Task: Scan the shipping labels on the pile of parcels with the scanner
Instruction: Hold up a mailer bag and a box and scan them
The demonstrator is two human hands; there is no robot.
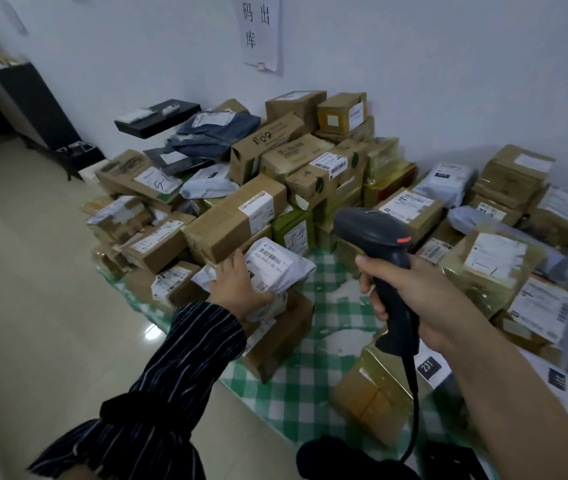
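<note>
A big pile of parcels (296,174), brown cardboard boxes and grey poly bags with white shipping labels, lies on a green checked cloth (313,375) against the wall. My left hand (237,284) holds the near left edge of a grey poly bag parcel (287,271), whose barcode label (270,259) faces up. My right hand (414,299) grips the handle of a black handheld scanner (376,237). Its head points down and left at that bag, a little to the bag's right. The scanner's cord (414,403) trails toward me.
A brown box (376,393) with a "231" tag (429,368) sits near my right wrist. More labelled boxes (504,258) are stacked at the right. A black stand (38,105) and black tray (157,117) sit at the left wall. Beige tiled floor (33,271) lies left.
</note>
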